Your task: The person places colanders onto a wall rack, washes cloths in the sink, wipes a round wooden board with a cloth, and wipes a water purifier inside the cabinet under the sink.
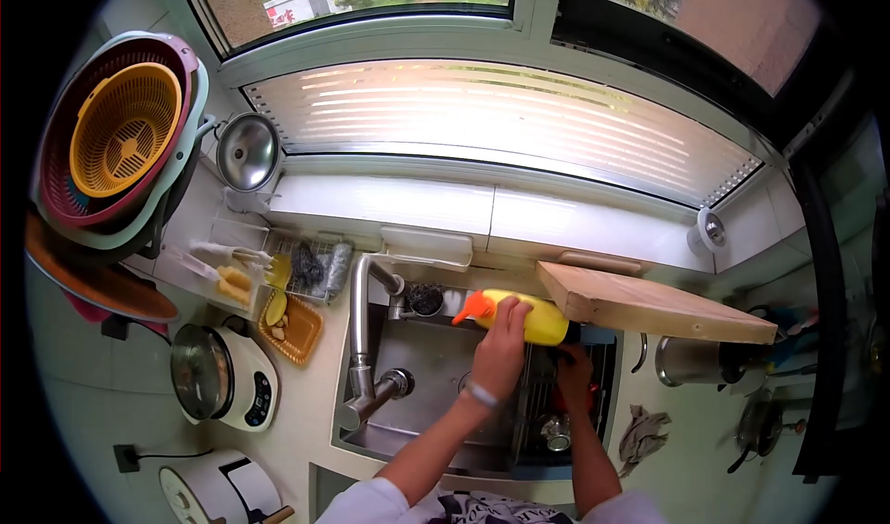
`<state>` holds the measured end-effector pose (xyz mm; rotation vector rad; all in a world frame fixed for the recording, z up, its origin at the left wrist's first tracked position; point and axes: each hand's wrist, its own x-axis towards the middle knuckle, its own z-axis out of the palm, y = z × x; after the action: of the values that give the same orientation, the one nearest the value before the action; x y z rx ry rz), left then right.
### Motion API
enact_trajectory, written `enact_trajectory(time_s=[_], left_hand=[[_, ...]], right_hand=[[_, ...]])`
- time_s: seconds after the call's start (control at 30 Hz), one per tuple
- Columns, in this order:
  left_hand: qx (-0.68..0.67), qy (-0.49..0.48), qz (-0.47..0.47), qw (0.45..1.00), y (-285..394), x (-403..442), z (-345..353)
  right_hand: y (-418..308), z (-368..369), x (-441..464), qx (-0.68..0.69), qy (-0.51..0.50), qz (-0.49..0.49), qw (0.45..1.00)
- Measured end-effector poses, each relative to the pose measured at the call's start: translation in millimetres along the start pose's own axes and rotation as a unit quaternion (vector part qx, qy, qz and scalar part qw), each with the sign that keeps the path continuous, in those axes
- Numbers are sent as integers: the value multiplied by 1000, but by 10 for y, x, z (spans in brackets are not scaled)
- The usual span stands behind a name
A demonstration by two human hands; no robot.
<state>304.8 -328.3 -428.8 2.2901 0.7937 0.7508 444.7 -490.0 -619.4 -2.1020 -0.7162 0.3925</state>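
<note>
My left hand (502, 353) grips a yellow squeeze bottle (544, 320) with an orange nozzle. The bottle lies nearly on its side above the back of the sink (436, 339), its nozzle pointing left. Close to the bottle's base, my right hand (575, 374) is closed with fingers curled over the dark drying rack (535, 394) on the sink's right side. Something dark shows by its fingertips, but I cannot make out what it holds. Below that hand, a clear glass item (556, 433) sits in the rack, and a red object (593, 392) is partly hidden.
A metal faucet (362, 329) arches over the sink's left side. Right of the bottle stands a thick wooden board (649, 306). A crumpled cloth (642, 436) lies on the right counter near a metal pot (681, 361). An orange tray (295, 334) and an electric cooker (232, 376) are left.
</note>
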Motion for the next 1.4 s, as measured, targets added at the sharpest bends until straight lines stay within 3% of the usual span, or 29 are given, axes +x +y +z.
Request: enact_trajectory(time_s=[0.03, 0.07, 0.1, 0.13, 0.17, 0.2, 0.23, 0.27, 0.3, 0.33, 0.43, 0.5, 0.57, 0.6, 0.7, 0.77, 0.83, 0.9, 0.97, 1.17, 1.37, 1.4], left_hand=[[8, -1, 8, 1000, -21, 125, 87], [20, 8, 23, 1000, -50, 231, 191], [32, 17, 37, 999, -85, 299, 311], [46, 37, 38, 998, -132, 327, 452], [45, 39, 37, 998, -165, 326, 487], [41, 45, 48, 997, -199, 321, 521], [38, 52, 59, 996, -230, 319, 552], [38, 52, 60, 996, -267, 315, 604], [29, 65, 68, 995, -297, 297, 655], [22, 78, 75, 994, -288, 281, 625], [-69, 75, 18, 995, -193, 114, 522], [-118, 46, -16, 992, -371, -234, 521], [-23, 113, 119, 986, -856, -545, 664], [-24, 111, 119, 986, -1056, -556, 664], [107, 130, -31, 985, -1438, -475, 539], [52, 97, -136, 985, -1633, -402, 471], [121, -15, -186, 975, -1894, -436, 457], [101, -6, -195, 976, -2084, -547, 474], [69, 10, -123, 990, -2200, -663, 443], [28, -7, -107, 994, -2172, -1254, 313], [-19, 51, -83, 995, -2337, -1852, 331], [-121, 17, -188, 975, -2651, -2151, 522]], right_hand=[[-133, -117, -127, 55, -25, 101, 993], [-267, -185, -265, 51, -27, 99, 993], [-407, -227, -412, 214, 12, 208, 954], [-456, -247, -533, 368, 51, 309, 876], [-398, -262, -676, 367, 50, 308, 877], [-326, -273, -837, 187, -23, 172, 967], [-346, -279, -908, -6, -95, 25, 995], [-372, -230, -931, -6, -94, 25, 995], [-413, -142, -977, 274, -78, 211, 935], [-470, -66, -1012, 521, -55, 373, 766], [-445, 92, -1048, 555, -51, 380, 738], [-404, 146, -1046, 558, -52, 370, 741], [-488, 178, -994, 563, -49, 359, 742], [-661, 158, -969, 543, -56, 353, 760], [-1092, 241, -866, 520, -67, 322, 788], [-1287, 408, -679, 515, -74, 293, 802], [-1451, 605, -466, 454, -71, 206, 864], [-1680, 708, -186, 402, -65, 189, 894], [-1733, 837, 33, 378, -14, 98, 920], [-1648, 651, 213, 319, -25, 105, 941], [-1518, 489, 188, 308, -33, 153, 939], [-1538, 542, 161, 285, -46, 135, 948]])
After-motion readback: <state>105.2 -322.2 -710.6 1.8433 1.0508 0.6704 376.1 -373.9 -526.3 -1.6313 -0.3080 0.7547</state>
